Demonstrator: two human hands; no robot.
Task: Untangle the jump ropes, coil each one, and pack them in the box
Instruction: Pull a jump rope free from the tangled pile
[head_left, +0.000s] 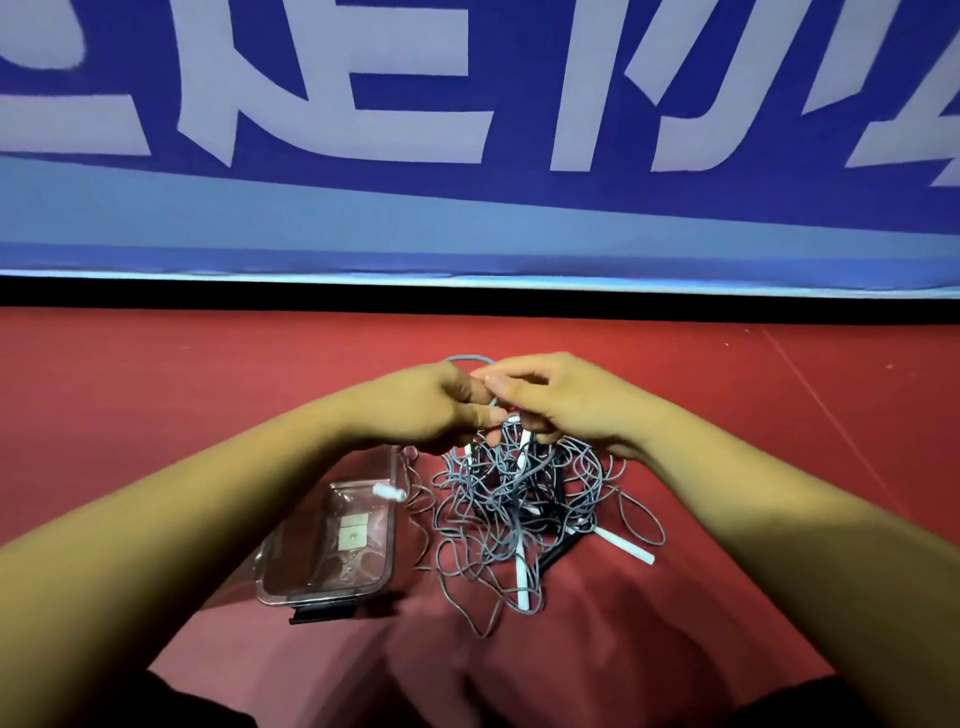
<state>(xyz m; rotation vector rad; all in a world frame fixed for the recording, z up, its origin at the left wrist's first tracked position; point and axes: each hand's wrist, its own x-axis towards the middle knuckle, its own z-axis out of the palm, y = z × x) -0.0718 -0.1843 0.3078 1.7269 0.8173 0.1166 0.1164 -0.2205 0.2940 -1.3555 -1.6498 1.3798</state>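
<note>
A tangled heap of thin grey jump ropes (524, 499) lies on the red floor, with white handles (626, 546) and a black handle (558, 553) poking out of it. Above the heap, my left hand (436, 408) and my right hand (550, 397) meet, both pinching a blue-grey rope loop (470, 359) that arcs over my fingers. Strands hang from my hands down into the heap. A clear plastic box (332, 545) with a black latch stands left of the tangle, partly under my left forearm; a few strands trail against its right wall.
The red mat (156, 405) stretches on all sides. A black strip and a blue banner with large pale lettering (467, 130) close off the far side. My knees, in dark clothing, sit at the bottom corners.
</note>
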